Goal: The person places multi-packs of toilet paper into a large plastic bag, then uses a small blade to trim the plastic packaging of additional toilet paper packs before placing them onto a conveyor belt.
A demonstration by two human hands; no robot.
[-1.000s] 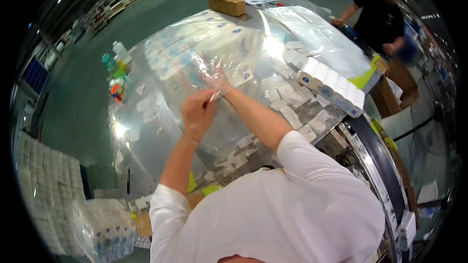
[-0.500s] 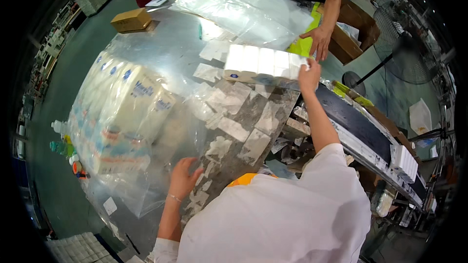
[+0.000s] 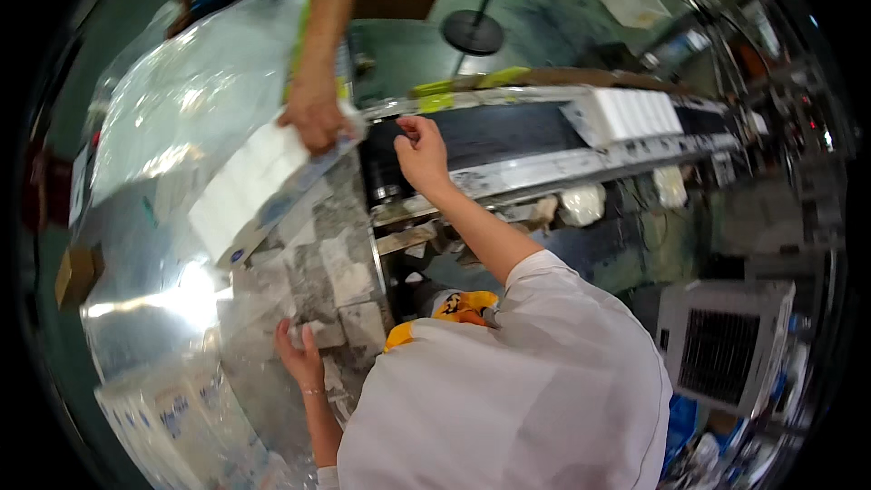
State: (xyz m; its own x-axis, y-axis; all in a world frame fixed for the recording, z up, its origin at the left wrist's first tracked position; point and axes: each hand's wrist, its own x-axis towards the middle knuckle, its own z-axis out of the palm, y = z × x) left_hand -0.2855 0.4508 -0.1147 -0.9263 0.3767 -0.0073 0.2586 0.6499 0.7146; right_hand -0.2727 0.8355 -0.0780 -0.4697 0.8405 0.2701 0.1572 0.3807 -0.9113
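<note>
My right hand [image 3: 423, 156] is over the near end of a dark conveyor belt [image 3: 508, 134], its fingers loosely bent and apart with nothing in them. Over the patched table top [image 3: 322, 259] my left hand [image 3: 302, 358] is open, thumb and fingers spread, and empty. A row of white tissue packs [image 3: 249, 186] lies slantwise on the table, beyond my left hand. Another person's hand [image 3: 313, 116] rests on the far end of that row. Further along the belt stands a second row of white packs [image 3: 631, 116].
Clear plastic sheets [image 3: 195, 82] lie at the table's far left. Wrapped bundles of packs [image 3: 177, 422] sit at the near left, and a small brown box [image 3: 78, 276] at the left edge. Beyond the belt is a round fan base [image 3: 473, 32]; a grey grilled unit [image 3: 723, 349] is at right.
My view has swung right. My right hand has let go of the row of tissue packs and is over the belt; the other person's hand has come onto the row's end. My left hand stays open.
</note>
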